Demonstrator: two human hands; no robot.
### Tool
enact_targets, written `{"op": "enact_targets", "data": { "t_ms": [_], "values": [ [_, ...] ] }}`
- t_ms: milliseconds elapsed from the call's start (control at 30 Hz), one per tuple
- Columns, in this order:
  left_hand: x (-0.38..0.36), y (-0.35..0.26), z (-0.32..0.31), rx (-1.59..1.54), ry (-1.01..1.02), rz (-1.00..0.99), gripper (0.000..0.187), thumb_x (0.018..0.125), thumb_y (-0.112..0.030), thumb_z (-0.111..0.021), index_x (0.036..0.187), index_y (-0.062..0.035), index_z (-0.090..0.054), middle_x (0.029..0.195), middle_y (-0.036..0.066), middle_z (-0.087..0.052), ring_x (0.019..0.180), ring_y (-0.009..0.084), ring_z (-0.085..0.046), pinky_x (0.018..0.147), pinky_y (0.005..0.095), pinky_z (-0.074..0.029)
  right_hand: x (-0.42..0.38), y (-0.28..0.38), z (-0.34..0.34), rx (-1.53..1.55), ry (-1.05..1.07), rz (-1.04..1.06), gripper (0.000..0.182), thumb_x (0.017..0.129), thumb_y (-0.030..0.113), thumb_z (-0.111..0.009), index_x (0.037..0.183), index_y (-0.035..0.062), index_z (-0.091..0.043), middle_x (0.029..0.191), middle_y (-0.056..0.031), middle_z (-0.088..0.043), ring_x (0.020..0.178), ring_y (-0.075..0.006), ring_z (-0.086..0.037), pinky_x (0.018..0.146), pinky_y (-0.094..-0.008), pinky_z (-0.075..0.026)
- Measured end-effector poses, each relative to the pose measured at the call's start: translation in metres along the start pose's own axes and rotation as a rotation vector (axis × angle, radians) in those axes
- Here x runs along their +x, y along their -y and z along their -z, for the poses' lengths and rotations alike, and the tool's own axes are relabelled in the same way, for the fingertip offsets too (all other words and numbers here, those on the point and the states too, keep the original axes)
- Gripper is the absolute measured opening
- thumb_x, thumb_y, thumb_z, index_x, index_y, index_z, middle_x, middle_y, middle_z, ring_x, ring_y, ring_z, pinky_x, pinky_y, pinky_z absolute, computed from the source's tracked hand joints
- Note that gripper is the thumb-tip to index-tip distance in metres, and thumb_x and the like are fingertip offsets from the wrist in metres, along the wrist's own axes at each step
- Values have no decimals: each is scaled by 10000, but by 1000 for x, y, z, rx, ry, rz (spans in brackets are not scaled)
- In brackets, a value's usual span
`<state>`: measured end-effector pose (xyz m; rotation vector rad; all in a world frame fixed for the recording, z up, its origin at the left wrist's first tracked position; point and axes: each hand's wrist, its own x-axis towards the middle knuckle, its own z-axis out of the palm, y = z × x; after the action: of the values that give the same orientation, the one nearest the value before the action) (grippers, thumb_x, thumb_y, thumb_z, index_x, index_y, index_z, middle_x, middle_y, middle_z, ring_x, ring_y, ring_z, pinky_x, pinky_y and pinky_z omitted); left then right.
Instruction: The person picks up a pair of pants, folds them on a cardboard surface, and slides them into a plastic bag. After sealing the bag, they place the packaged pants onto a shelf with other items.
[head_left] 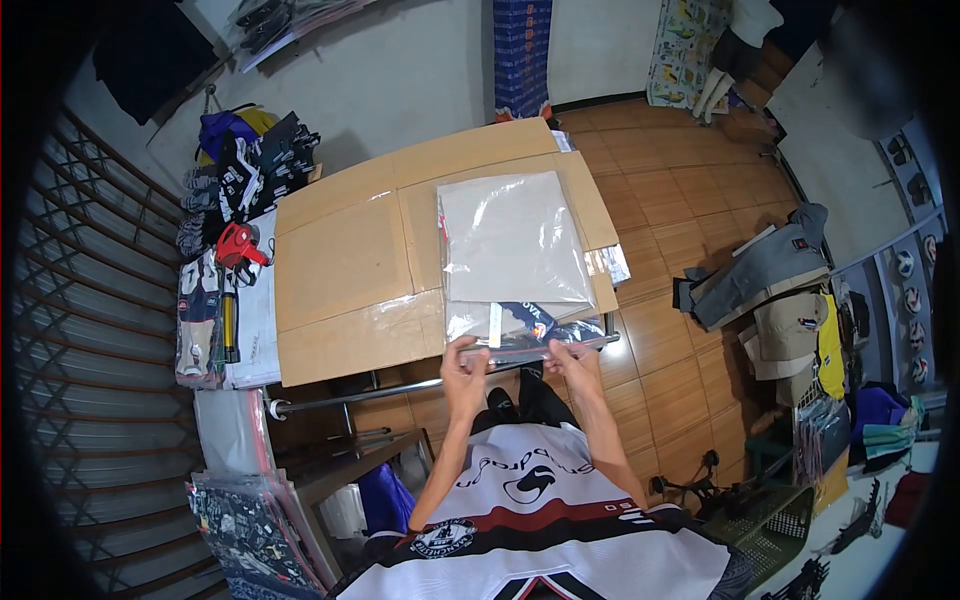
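Observation:
A clear plastic bag (472, 322) lies on the cardboard-covered table, its near edge hanging toward me. Inside it is a folded light grey-beige garment (515, 240), with a dark printed label (528, 318) and a small white tag (495, 326) near the opening end. My left hand (465, 372) pinches the left part of the bag's near edge between thumb and fingers. At the right part of the same edge, my right hand (574, 362) is also closed on the plastic.
Flattened cardboard (345, 255) covers the table. On its left are a red device (240, 245), a yellow-and-black tube (230, 325) and piled clothes (260, 165). A metal rail (400, 388) runs along the near edge. Clothes (765, 265) hang at right above a tiled floor (650, 370).

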<state>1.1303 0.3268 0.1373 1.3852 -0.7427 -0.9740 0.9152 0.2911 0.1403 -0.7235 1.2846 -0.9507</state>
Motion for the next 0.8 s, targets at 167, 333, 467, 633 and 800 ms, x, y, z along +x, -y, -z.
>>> {"op": "enact_targets", "data": {
  "t_ms": [167,333,467,633,800],
  "values": [
    [7,-5,51,-92,-39,48,269,963,-31,-715,1190,16,-578,916,82,-716,769,118,-673,693,262,-610,-1,8,39,66,-70,-29,320,969,314,-762,995,-2,-717,876,-102,-750,742,-131,-688,672,-260,-542],
    [12,-16,71,-50,9,160,247,967,-54,-725,1158,30,-595,860,76,-720,733,99,-671,668,223,-579,0,23,62,30,-14,-76,366,1023,362,-677,1037,-2,-708,919,-128,-766,756,-146,-696,694,-268,-551],
    [17,-34,74,115,85,126,247,962,-80,-735,1159,22,-627,797,36,-716,740,78,-664,675,220,-565,2,34,65,-69,47,-78,402,1050,374,-630,1057,-20,-709,960,-140,-777,784,-145,-706,691,-266,-554],
    [33,-65,76,376,192,83,454,915,-174,-805,1275,32,-622,825,61,-733,761,106,-672,712,268,-552,12,35,58,-239,-186,223,326,1023,294,-684,1054,-30,-703,904,-77,-751,774,-159,-708,678,-276,-549],
    [66,-63,53,491,141,-66,616,895,-207,-822,1378,60,-549,1146,198,-706,1042,226,-683,892,342,-559,32,56,32,-588,-395,568,443,876,207,-790,1171,-68,-607,958,-249,-726,827,-340,-721,768,-421,-566]
  ]
}}
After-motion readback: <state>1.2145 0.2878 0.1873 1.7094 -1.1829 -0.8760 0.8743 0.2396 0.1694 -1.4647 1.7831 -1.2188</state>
